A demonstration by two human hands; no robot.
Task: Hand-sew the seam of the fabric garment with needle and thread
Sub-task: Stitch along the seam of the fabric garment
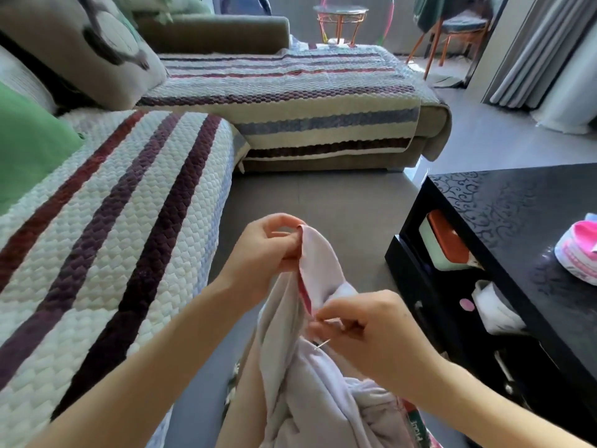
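The pale lilac garment hangs in front of the person, between both hands, and its lower folds bunch in the lap at the bottom of the view. A red-edged seam runs down the fabric, stretched from one hand to the other. The left hand is at the upper end, with thumb and curled fingers pinching the folded top of the edge. The right hand is lower and nearer, and its fingertips are closed on the fabric at the lower end of the red edge. A thin needle sticks out just under those fingertips, slanting over the cloth. Whether the fingers also hold it cannot be told, and no thread can be made out.

Grey floor lies beyond the hands. To the left is a sofa with a quilted striped cover and a green cushion. To the right stands a black bench with a pink-and-white bundle on top.
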